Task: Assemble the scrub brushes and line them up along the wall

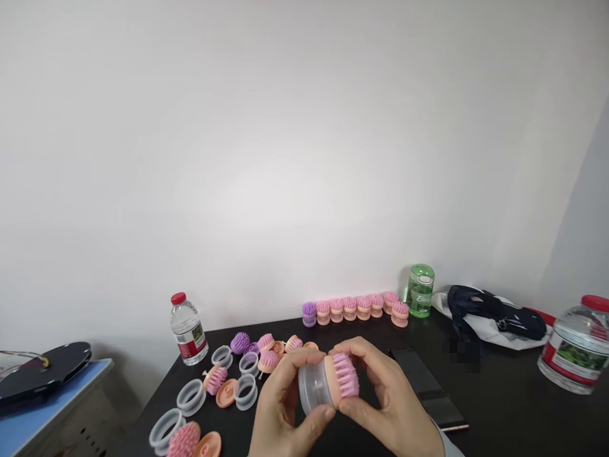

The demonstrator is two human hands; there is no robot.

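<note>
In front of me, both hands grip a silicone brush whose head (346,376) has pink bristles on a peach base. A clear plastic ring (314,387) sits against the base, on the left. My left hand (280,406) is closed round the ring, thumb below and fingers on top. With thumb and fingers, my right hand (392,397) pinches the bristled head from the right. Whether ring and head are fully joined I cannot tell. Loose pink brush heads (184,439), clear rings (191,397) and peach discs (226,393) lie to the left.
Against the wall, several assembled brushes (349,308) stand in a row on the black table (499,412). A green bottle (420,292) is at its right end. Water bottles (189,330) stand on both sides. A dark phone-like slab (425,387) and a navy bag (499,314) lie right.
</note>
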